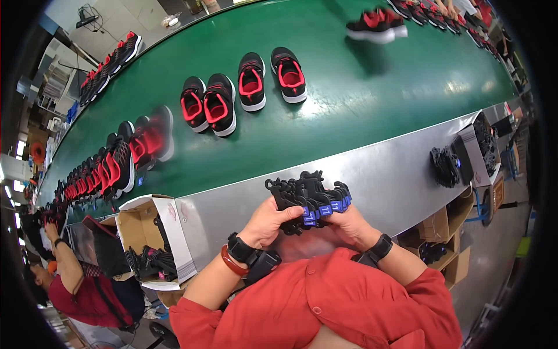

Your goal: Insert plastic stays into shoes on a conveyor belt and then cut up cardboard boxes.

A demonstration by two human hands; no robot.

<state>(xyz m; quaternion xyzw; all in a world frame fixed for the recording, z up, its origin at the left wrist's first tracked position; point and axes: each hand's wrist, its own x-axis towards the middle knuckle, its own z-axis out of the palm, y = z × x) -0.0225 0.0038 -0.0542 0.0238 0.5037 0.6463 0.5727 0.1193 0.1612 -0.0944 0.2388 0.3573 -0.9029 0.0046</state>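
Between my two hands is a thick bundle of black plastic shoe hangers [308,195] with hooked ends and blue tags, held above the metal ledge in front of my body. My left hand [266,222] grips its left side, thumb lying across the hangers. On the other side my right hand [351,225] is closed round the bundle's right part; some of its fingers are hidden beneath. Beyond the ledge, black and red sneakers [220,104] stand on the green conveyor belt [325,116].
An open carton [185,238] with black hangers stands at the left, another box [474,157] at the right. A hanger pile [444,167] lies on the metal ledge [372,180]. Sneakers line the belt's left; a blurred pair [378,26] is farther right. A co-worker [87,285] works at left.
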